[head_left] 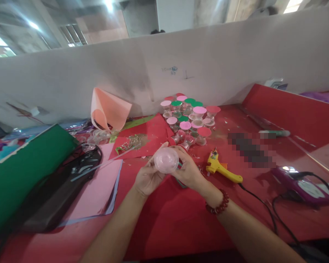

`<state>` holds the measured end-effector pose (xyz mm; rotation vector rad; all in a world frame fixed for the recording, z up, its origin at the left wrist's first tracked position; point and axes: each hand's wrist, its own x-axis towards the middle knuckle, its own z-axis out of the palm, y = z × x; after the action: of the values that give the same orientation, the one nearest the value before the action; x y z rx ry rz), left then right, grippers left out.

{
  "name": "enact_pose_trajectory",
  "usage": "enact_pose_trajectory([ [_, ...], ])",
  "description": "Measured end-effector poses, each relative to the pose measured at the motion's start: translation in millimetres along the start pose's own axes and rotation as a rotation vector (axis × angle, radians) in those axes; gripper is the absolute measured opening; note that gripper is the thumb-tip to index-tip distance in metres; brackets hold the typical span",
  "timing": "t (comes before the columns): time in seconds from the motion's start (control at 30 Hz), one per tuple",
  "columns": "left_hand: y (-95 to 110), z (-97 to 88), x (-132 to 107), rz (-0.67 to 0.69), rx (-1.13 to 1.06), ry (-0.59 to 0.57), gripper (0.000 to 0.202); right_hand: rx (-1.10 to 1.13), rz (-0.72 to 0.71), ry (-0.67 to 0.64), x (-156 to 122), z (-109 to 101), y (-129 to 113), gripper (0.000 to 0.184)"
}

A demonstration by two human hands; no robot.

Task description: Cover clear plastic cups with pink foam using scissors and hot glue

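Holding a small clear cup (166,159) between them, the left hand (148,179) and the right hand (188,171) are meeting just above the red table (167,223), near its middle. The left hand is cradling the cup from below and behind with curled fingers, while the right hand is closing on its far side, thumb and fingers pinching the rim; both are wrapped on the cup, so neither is free. The cup's round mouth or base is being turned toward the camera, probably so that face can be looked at or worked on. A red bead bracelet (218,205) is sitting on the right wrist.

Just beside the right hand, a yellow glue gun (220,167) is lying on the table with its cord trailing off to the right, likely parked within easy reach. Farther back, a cluster of similar cups (190,117) with pink, green and red round tops is standing against the white wall (235,58), apparently gathered out of the way. Red paper sheets (142,138) with scraps are lying beyond the hands, a pink sheet (98,186) and a green roll (22,171) are lying to the left, and a curled peach sheet (109,107) is leaning at the wall.

A faint blue scribble is showing on the wall, too small to read; no brand is legible anywhere.
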<state>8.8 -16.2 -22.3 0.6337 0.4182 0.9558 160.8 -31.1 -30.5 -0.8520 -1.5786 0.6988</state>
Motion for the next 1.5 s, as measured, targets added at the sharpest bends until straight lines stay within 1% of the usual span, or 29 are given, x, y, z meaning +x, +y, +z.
enact_pose_trajectory([
  [0.17,-1.2,-4.5,1.1,-0.013,-0.048,0.057,0.072,0.062,0.085,-0.022,-0.2,0.7,1.6,0.041],
  [0.23,-1.6,-7.4,1.0,-0.022,-0.059,0.087,0.069,0.077,0.124,-0.033,-0.5,0.8,1.8,0.037],
  [0.3,-1.8,-9.5,0.7,-0.032,-0.059,0.102,0.068,0.086,0.144,-0.038,-1.0,1.0,2.2,0.033],
  [0.37,-1.9,-10.3,0.5,-0.032,-0.051,0.103,0.067,0.093,0.148,-0.039,-1.4,1.3,2.8,0.033],
  [0.53,-2.6,-9.1,0.4,0.000,-0.026,0.103,0.065,0.099,0.135,-0.048,-2.2,1.9,3.4,0.032],
  [0.63,-2.3,-6.3,-0.1,0.003,0.013,0.092,0.067,0.077,0.141,-0.037,-1.9,2.4,2.2,0.035],
  [0.7,-1.5,-3.4,-0.7,0.012,0.030,0.068,0.071,0.046,0.107,-0.015,-1.7,3.1,1.8,0.033],
  [0.8,0.0,0.6,-1.7,0.018,0.046,0.027,0.079,-0.007,0.015,0.017,-1.7,4.2,2.1,0.027],
  [0.87,0.7,2.0,-2.2,0.013,0.058,0.022,0.082,-0.034,-0.011,0.022,-1.9,4.6,2.1,0.029],
  [1.03,0.8,1.7,-2.2,0.006,0.059,0.014,0.084,-0.035,-0.004,0.032,-1.9,4.4,0.3,0.035],
  [1.17,-1.3,-2.3,-0.8,0.020,0.010,0.027,0.074,-0.047,0.039,0.023,-2.7,4.2,0.8,0.033],
  [1.23,-2.4,-4.4,-0.2,0.009,-0.014,0.044,0.068,-0.034,0.087,0.021,-3.9,4.8,1.5,0.040],
  [1.3,-3.1,-5.0,0.4,-0.023,-0.020,0.049,0.061,-0.012,0.128,0.016,-5.2,5.7,1.6,0.050],
  [1.37,-3.4,-3.3,1.0,-0.039,-0.020,0.061,0.054,0.005,0.159,0.019,-5.9,6.6,0.7,0.052],
  [1.43,-3.2,0.1,1.5,-0.015,-0.022,0.086,0.046,0.027,0.195,0.024,-5.6,6.8,-0.5,0.045],
  [1.5,-2.6,4.0,2.0,0.002,-0.003,0.114,0.032,0.063,0.241,0.015,-4.6,6.4,-1.1,0.034],
])
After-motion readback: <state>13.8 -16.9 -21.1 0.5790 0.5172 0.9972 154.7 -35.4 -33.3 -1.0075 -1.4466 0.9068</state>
